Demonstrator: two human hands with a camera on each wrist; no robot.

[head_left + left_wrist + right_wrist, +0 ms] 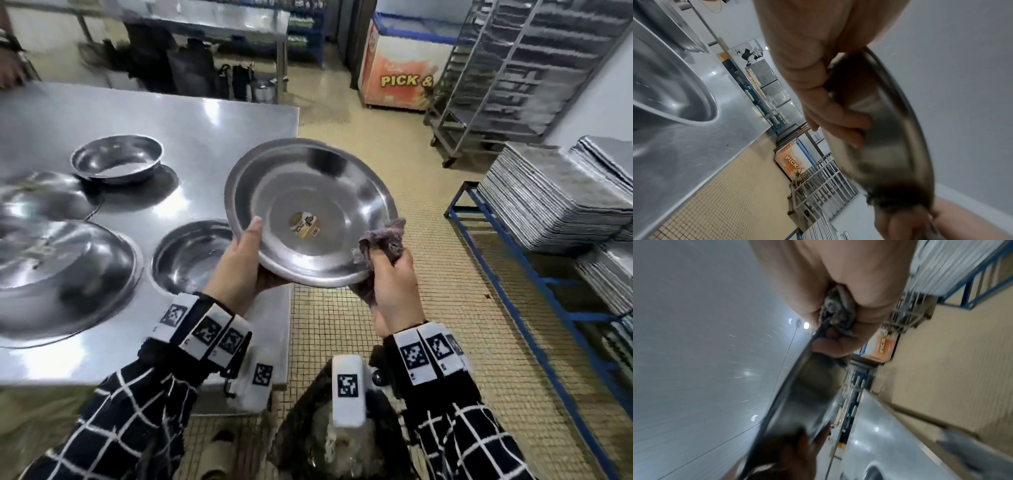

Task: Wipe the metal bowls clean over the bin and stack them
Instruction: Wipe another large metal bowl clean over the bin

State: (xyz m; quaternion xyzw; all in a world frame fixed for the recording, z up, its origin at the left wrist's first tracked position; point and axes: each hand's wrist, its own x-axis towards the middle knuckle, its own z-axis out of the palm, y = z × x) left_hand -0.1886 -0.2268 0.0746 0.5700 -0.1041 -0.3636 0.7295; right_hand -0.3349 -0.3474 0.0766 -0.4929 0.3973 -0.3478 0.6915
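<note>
While hands grip bowl point(310, 212) and cloth point(385, 236) | table point(212, 123) left — three bowls, lid | bin point(308, 428) below

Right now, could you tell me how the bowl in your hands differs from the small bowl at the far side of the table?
The held bowl is tilted in the air, gripped by the left hand; the far bowl sits upright on the table. The held bowl looks wider and shallower and carries a sticker inside; the far bowl shows none. Both are shiny metal.

Glossy metal bowl point(310, 212) — nubbly cloth point(385, 238)
</note>
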